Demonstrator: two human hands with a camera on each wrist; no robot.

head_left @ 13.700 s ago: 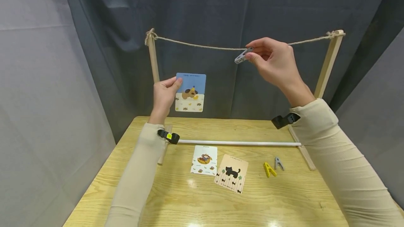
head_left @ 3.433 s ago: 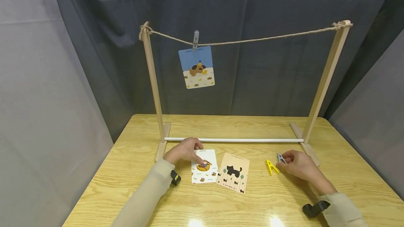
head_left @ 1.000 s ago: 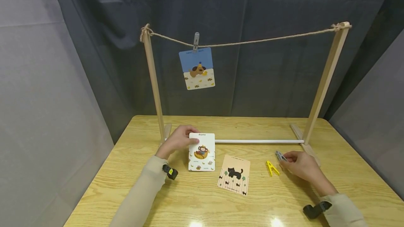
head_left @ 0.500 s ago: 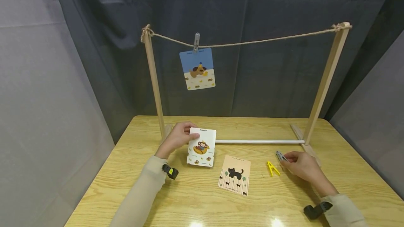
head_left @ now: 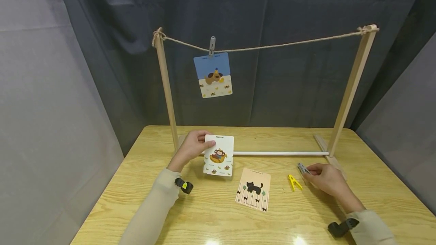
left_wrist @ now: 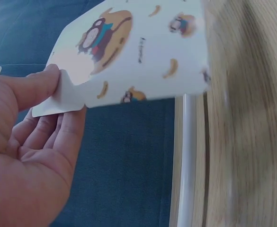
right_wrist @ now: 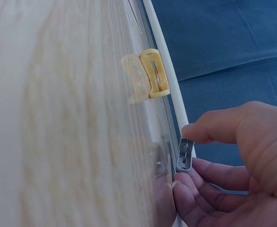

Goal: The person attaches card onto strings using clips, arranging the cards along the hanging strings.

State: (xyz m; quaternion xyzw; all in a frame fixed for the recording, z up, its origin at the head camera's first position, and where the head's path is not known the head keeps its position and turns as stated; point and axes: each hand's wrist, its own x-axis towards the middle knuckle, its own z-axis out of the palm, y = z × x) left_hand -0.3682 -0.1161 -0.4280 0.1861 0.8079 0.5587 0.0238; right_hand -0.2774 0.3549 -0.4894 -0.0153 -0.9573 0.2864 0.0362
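My left hand (head_left: 194,146) pinches the upper left edge of a white monkey card (head_left: 218,158), thumb in front; the card is raised above the table, and the left wrist view has its lower edge apart from the wood. On the right, my right hand (head_left: 327,179) pinches a grey clothespin (head_left: 302,168) low at the tabletop. The right wrist view shows thumb and fingers on its two ends (right_wrist: 184,156). A yellow clothespin (head_left: 294,182) lies just left of that hand. Between the hands, a peach cat card (head_left: 253,190) lies flat.
A twine line (head_left: 289,43) spans two wooden posts (head_left: 352,90). Another grey clothespin (head_left: 212,46) clips a blue dog card (head_left: 213,76) there, slightly tilted. A white rod (head_left: 279,153) joins the frame's feet across the table (head_left: 170,214). Dark curtain hangs behind.
The dog card, earlier in my left hand, now hangs clipped on the twine. My left hand has lifted the monkey card off the table; my right hand has come down to the other grey clothespin.
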